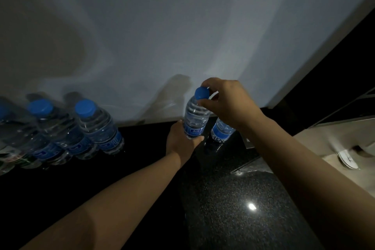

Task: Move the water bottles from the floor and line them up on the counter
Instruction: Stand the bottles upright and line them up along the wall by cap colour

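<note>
1. Nine o'clock: row of bottles (pixel 97 126) stands on the dark counter (pixel 243 199).
2. Centre: left hand (pixel 182 142) grips the held bottle (pixel 195 115) low down, upright.
3. Right hand (pixel 227 101) pinches its blue cap (pixel 202 93).
4. Three o'clock, just beside: second bottle (pixel 222 132) on counter.

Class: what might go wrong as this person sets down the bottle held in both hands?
The held bottle is close to the standing bottle behind the right hand; lowering it might tip that one.
The right hand pinches the blue cap while the left hand grips low; on the dim counter it could land crooked.
</note>
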`<state>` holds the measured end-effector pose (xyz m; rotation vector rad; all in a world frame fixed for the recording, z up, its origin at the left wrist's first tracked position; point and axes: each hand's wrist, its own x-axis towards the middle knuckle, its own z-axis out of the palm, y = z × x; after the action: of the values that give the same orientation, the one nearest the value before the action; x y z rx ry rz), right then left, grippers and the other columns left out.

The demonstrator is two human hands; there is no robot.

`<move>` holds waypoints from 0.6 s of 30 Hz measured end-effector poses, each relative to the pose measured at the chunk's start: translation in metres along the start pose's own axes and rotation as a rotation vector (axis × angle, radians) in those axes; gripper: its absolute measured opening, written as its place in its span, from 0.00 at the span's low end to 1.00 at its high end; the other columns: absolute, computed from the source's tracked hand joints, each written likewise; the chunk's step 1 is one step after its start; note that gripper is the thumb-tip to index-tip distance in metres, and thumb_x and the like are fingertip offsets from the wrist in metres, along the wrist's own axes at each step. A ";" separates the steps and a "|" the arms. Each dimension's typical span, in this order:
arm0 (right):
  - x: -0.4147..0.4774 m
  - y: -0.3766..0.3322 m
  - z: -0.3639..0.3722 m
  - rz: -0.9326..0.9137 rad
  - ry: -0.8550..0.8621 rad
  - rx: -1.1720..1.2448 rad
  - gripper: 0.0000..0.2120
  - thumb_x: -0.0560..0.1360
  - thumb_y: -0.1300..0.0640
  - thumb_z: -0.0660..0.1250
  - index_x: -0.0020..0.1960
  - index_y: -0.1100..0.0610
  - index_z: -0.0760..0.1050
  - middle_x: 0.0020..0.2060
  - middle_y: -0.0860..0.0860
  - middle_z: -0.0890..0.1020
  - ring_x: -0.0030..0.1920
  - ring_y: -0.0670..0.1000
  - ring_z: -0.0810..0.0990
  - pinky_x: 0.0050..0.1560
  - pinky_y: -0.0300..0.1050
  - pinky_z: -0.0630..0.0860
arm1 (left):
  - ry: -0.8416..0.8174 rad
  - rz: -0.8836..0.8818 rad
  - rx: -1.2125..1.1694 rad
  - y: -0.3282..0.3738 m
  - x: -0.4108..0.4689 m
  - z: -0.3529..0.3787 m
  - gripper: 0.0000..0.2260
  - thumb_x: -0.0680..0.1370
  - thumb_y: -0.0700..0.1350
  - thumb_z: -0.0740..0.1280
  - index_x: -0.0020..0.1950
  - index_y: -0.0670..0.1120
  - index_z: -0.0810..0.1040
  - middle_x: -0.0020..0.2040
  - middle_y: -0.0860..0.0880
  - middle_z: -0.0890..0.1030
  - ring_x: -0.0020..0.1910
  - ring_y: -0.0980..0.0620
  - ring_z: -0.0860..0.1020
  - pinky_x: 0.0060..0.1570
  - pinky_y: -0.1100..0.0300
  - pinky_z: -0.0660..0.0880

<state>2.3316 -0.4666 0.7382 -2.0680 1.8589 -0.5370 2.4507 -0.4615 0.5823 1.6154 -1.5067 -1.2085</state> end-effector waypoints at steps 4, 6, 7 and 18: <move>-0.001 -0.004 0.000 0.007 0.004 0.049 0.16 0.72 0.56 0.73 0.59 0.58 0.77 0.51 0.54 0.82 0.46 0.53 0.81 0.51 0.53 0.78 | 0.048 -0.027 -0.031 0.000 -0.001 -0.002 0.18 0.67 0.47 0.78 0.55 0.49 0.77 0.53 0.53 0.82 0.51 0.55 0.80 0.54 0.59 0.77; -0.001 -0.008 0.001 0.001 0.002 0.052 0.16 0.72 0.55 0.73 0.58 0.58 0.77 0.50 0.54 0.82 0.46 0.54 0.81 0.51 0.54 0.78 | 0.051 -0.034 -0.031 -0.002 -0.002 -0.006 0.16 0.68 0.47 0.77 0.52 0.50 0.76 0.52 0.54 0.81 0.50 0.56 0.79 0.52 0.60 0.76; -0.002 -0.010 0.002 0.001 0.000 0.056 0.16 0.72 0.55 0.73 0.58 0.58 0.77 0.50 0.54 0.82 0.46 0.53 0.81 0.52 0.54 0.78 | 0.054 -0.034 -0.030 -0.003 -0.003 -0.009 0.16 0.68 0.47 0.77 0.50 0.52 0.75 0.51 0.55 0.80 0.49 0.57 0.78 0.51 0.62 0.75; 0.004 -0.052 0.022 -0.050 -0.042 0.066 0.17 0.73 0.55 0.72 0.60 0.57 0.77 0.52 0.53 0.82 0.48 0.52 0.80 0.51 0.49 0.78 | 0.101 -0.058 -0.028 -0.019 -0.015 -0.053 0.18 0.68 0.43 0.77 0.55 0.46 0.78 0.54 0.49 0.82 0.54 0.51 0.80 0.58 0.51 0.78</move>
<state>2.3881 -0.4650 0.7429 -2.0710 1.7470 -0.5557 2.5082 -0.4514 0.5893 1.6867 -1.3830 -1.1563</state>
